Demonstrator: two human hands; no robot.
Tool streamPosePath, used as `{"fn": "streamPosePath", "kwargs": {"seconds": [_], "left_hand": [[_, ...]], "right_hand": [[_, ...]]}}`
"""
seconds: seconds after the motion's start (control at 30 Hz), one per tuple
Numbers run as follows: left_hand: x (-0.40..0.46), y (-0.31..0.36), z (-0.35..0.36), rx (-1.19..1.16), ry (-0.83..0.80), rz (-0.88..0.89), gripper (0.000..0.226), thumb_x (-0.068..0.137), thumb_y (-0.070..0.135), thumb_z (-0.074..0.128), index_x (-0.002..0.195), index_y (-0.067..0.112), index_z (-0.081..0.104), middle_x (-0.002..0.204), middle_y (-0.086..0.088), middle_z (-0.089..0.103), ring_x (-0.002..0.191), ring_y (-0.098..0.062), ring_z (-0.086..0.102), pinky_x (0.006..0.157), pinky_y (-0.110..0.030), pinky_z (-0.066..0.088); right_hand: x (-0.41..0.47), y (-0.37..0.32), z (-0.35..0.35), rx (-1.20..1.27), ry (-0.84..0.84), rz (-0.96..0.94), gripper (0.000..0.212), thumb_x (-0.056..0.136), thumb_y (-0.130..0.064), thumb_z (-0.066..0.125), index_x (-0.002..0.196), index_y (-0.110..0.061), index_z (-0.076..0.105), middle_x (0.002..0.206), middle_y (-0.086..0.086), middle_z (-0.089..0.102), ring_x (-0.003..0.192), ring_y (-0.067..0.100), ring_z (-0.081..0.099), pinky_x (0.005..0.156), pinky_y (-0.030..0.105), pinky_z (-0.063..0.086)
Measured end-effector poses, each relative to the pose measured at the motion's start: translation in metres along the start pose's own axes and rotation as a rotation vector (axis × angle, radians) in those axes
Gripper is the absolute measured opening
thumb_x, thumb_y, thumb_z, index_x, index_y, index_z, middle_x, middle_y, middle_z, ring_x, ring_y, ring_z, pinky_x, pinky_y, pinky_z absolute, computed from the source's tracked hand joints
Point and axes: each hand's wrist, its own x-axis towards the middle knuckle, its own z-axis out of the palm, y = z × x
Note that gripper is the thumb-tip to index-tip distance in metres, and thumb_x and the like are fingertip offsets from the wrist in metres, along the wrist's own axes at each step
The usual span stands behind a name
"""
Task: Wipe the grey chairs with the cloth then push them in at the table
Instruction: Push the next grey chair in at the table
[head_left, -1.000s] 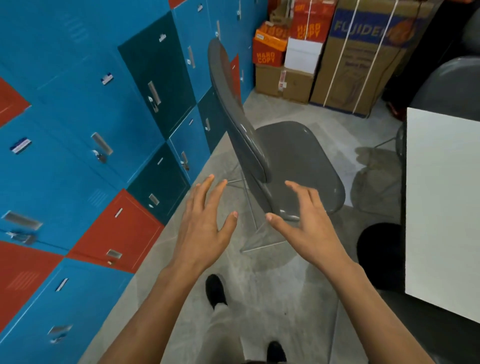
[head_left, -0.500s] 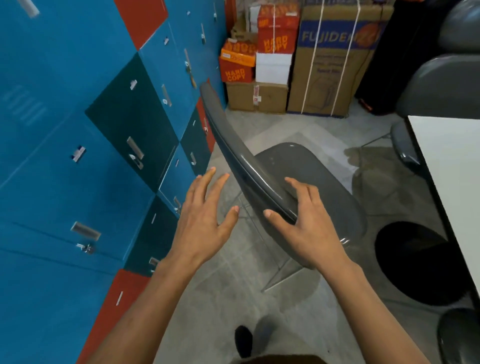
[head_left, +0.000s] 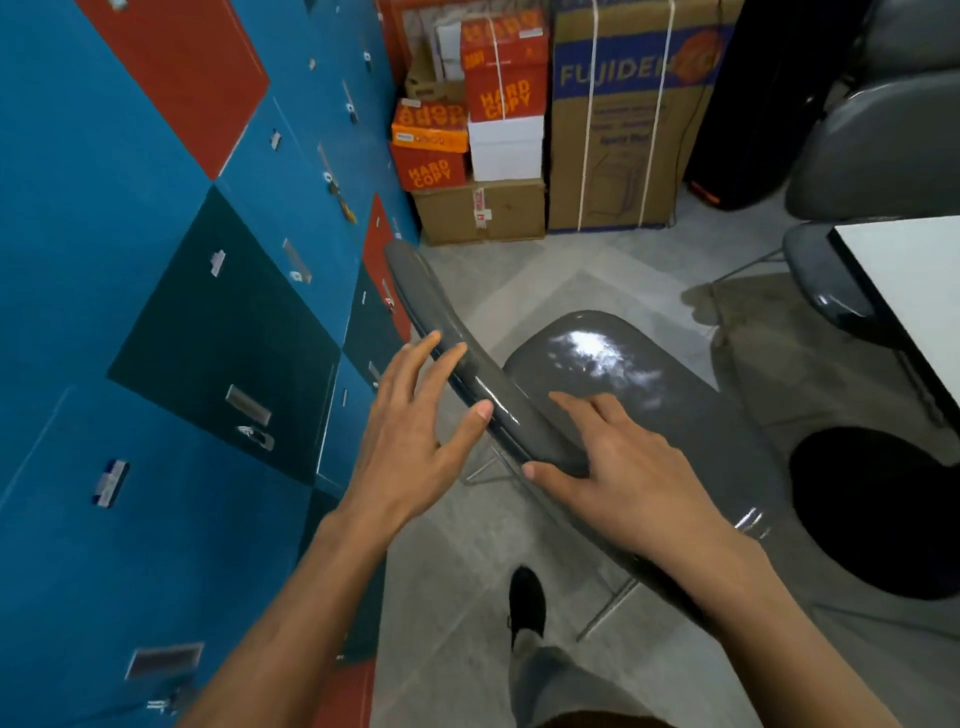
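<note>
- At the centre of the view, a glossy grey chair (head_left: 613, 374) is standing on the tiled floor (head_left: 545, 280), its curved backrest running from eleven o'clock down toward five o'clock and its seat catching a bright glare.
- Over the backrest's top edge, the left hand (head_left: 410, 441) is reaching with fingers spread wide and straight; the fingertips are lying at the rim, though whether they are touching it I cannot tell.
- At four o'clock from that hand, the right hand (head_left: 623, 478) is resting on the backrest, fingers extended over the front and thumb pointing along the rim, holding nothing else.
- At three o'clock, a white table (head_left: 914, 280) is showing its corner, well apart from this chair, with a second grey chair (head_left: 878, 150) sitting beside it at two o'clock.
- Along nine o'clock, blue, teal and red lockers (head_left: 156, 312) are lining the wall.
- At twelve o'clock, stacked cardboard boxes (head_left: 519, 130) are standing against the far wall, some orange ones reading "HARD COPY".
- At six o'clock, the person's black shoe (head_left: 525, 597) is showing on the floor.
</note>
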Motion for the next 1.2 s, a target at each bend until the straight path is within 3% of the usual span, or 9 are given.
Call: {"fn": "streamPosePath", "kwargs": {"seconds": [0.2,0.57,0.73,0.9,1.07,1.2], "left_hand": [[0.068,-0.032,-0.008,0.082,-0.035,0.171,0.060,0.100,0.063,0.040,0.152,0.033,0.044,0.166,0.009,0.026,0.158,-0.014,0.008,0.125,-0.056,0.022],[0.139,-0.062,0.011,0.035,0.043,0.638,0.041,0.104,0.037,0.043,0.123,0.017,0.072,0.140,-0.004,0.062,0.143,-0.025,0.046,0.115,-0.045,0.035],[0.145,-0.073,0.014,0.035,0.040,0.748,0.048,0.107,0.040,0.034,0.117,0.018,0.076,0.130,0.001,0.069,0.133,-0.022,0.055,0.110,-0.046,0.039],[0.149,-0.076,0.013,0.010,0.035,0.801,0.040,0.104,0.034,0.042,0.096,0.022,0.079,0.102,0.009,0.077,0.109,-0.015,0.067,0.100,-0.040,0.038],[0.152,-0.075,0.010,0.054,0.010,0.806,0.040,0.102,0.034,0.044,0.082,0.022,0.077,0.084,0.009,0.075,0.081,-0.014,0.064,0.084,-0.038,0.037],[0.154,-0.068,0.006,0.126,-0.005,0.787,0.044,0.101,0.037,0.042,0.075,0.021,0.074,0.075,0.005,0.071,0.073,-0.018,0.061,0.079,-0.038,0.035]], "right_hand": [[0.052,-0.018,-0.023,0.063,0.001,0.063,0.084,0.089,-0.074,0.049,0.158,-0.039,0.016,0.153,-0.010,0.029,0.136,0.020,0.043,0.101,0.042,0.042],[0.069,-0.027,-0.015,0.145,-0.151,0.140,0.109,0.077,-0.082,0.059,0.159,-0.044,-0.001,0.161,-0.014,0.017,0.145,0.013,0.028,0.117,0.035,0.032],[0.056,-0.049,0.010,0.167,-0.062,0.318,0.112,0.073,-0.085,0.058,0.158,-0.047,-0.004,0.163,-0.017,0.012,0.147,0.013,0.026,0.118,0.035,0.031],[0.034,-0.065,0.024,0.115,0.047,0.524,0.111,0.071,-0.091,0.051,0.156,-0.049,-0.005,0.162,-0.016,0.016,0.145,0.014,0.032,0.117,0.041,0.034],[0.012,-0.067,0.041,-0.020,0.146,0.708,0.104,0.073,-0.092,0.045,0.157,-0.044,0.008,0.159,-0.008,0.032,0.141,0.019,0.041,0.119,0.043,0.028],[0.008,-0.066,0.044,-0.112,0.228,0.744,0.085,0.074,-0.091,0.047,0.142,-0.040,0.045,0.133,-0.009,0.056,0.123,0.018,0.055,0.106,0.042,0.037]]}}
